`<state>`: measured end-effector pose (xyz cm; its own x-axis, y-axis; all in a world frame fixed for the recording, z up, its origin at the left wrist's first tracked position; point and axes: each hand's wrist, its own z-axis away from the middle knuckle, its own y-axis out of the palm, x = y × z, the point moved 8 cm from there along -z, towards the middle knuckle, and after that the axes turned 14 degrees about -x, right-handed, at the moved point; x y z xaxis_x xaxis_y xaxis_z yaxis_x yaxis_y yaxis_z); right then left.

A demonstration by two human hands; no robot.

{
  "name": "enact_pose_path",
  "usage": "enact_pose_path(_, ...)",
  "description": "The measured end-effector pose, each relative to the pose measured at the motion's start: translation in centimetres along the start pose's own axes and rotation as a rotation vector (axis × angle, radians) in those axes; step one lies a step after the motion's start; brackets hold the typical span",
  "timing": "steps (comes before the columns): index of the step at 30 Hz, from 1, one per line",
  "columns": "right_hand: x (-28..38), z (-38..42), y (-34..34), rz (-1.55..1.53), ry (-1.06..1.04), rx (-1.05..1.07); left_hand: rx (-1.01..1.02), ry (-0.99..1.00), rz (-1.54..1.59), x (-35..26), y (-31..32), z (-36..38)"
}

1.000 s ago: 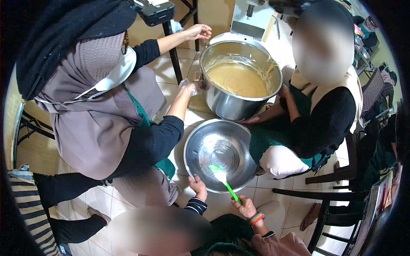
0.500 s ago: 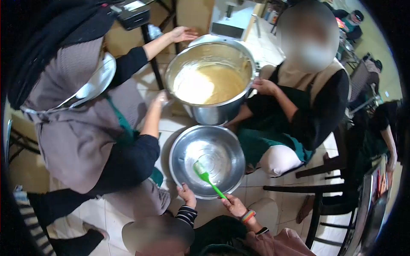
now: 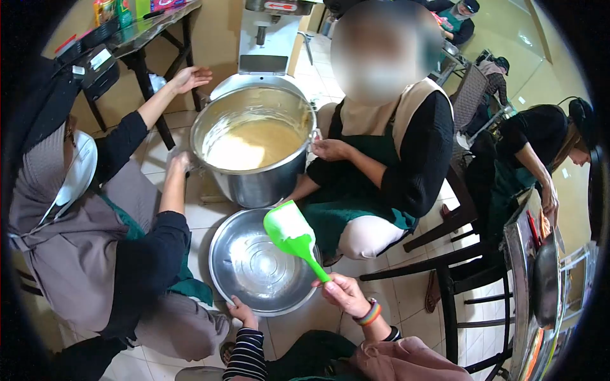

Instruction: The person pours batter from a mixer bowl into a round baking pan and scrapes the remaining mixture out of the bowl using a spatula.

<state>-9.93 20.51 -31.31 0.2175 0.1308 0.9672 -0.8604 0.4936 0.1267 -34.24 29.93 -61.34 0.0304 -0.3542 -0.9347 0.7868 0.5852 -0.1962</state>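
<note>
A wide metal bowl (image 3: 254, 293) sits low in front of me, with only a little residue on its inside. My left hand (image 3: 243, 314) grips its near rim, fingers bent over the edge. In my right hand (image 3: 344, 294) is a green spatula (image 3: 304, 249), its handle in my closed fingers. The spatula's head points up and away, above the bowl's right side, and carries whitish batter. Just beyond the bowl stands a large metal pot (image 3: 257, 188) holding pale yellow batter (image 3: 270, 143), with more smeared on its inner wall.
A person (image 3: 70, 247) on the left has one hand at the pot's side and the other raised behind it. Another person (image 3: 381, 165) on the right touches the pot's rim. A mixer machine (image 3: 270, 38) stands behind, and a dark chair (image 3: 448, 298) at right.
My right hand has lifted the spatula out of the bowl, up towards me. My left hand stays at the bowl's rim. The view has shifted, so the pot and bowl appear further left.
</note>
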Motion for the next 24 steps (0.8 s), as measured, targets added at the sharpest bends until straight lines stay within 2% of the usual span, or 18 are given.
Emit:
enact_pose_path(3,0.3,0.2,0.4,0.033,-0.022,0.039,-0.012,0.053,-0.032,0.0,0.1,-0.9)
enact_pose_path(6,-1.5,0.7,1.1,0.064,0.046,0.039,-0.036,0.084,-0.103,1.0,-0.5,-1.7)
enact_pose_path(12,-1.7,0.8,2.0,0.114,0.008,0.055,-0.005,0.152,0.022,0.5,-1.4,-1.6)
enact_pose_path(13,-1.5,0.6,1.9,0.137,-0.054,0.036,-0.028,0.226,0.028,0.1,-1.6,-1.6)
enact_pose_path(16,-1.2,0.4,1.1,0.112,-0.028,-0.067,-0.048,0.297,0.003,-0.8,-1.9,-1.1)
enact_pose_path(20,-2.5,0.6,-0.5,0.07,0.024,-0.116,-0.036,0.115,0.129,0.1,-1.9,-1.3)
enact_pose_path(22,-2.4,0.5,-0.6,0.04,0.018,-0.129,-0.05,0.171,0.011,-0.7,-2.0,-1.1)
enact_pose_path(24,-4.3,0.6,-1.3,0.02,0.059,-0.175,-0.045,0.145,0.073,-0.9,-2.1,-1.1)
